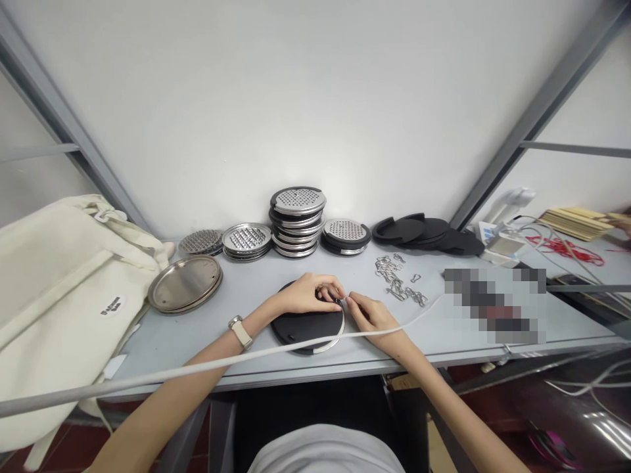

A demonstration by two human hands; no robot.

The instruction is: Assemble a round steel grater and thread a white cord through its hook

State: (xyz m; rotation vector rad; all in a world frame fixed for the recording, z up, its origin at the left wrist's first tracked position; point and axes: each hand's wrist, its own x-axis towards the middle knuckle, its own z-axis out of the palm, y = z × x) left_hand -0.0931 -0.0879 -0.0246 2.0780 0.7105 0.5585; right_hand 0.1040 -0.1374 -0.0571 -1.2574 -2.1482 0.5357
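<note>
A round black disc with a steel rim [306, 324] lies flat on the grey table near its front edge. My left hand [309, 293] rests on the disc's far right edge with its fingers pinched together. My right hand [371, 314] meets it from the right, fingers also pinched at a small metal clip [344, 301] on the rim. What exactly each finger holds is too small to make out. A watch [240, 332] is on my left wrist. A white cable [197, 369] runs across both forearms.
Behind stand stacks of perforated steel lids [297, 221], more lids [246, 239], black discs [428, 232], flat steel plates [185, 284] and loose metal clips [399, 282]. A cream bag [54, 289] fills the left. Chargers, cables and a blurred patch lie right.
</note>
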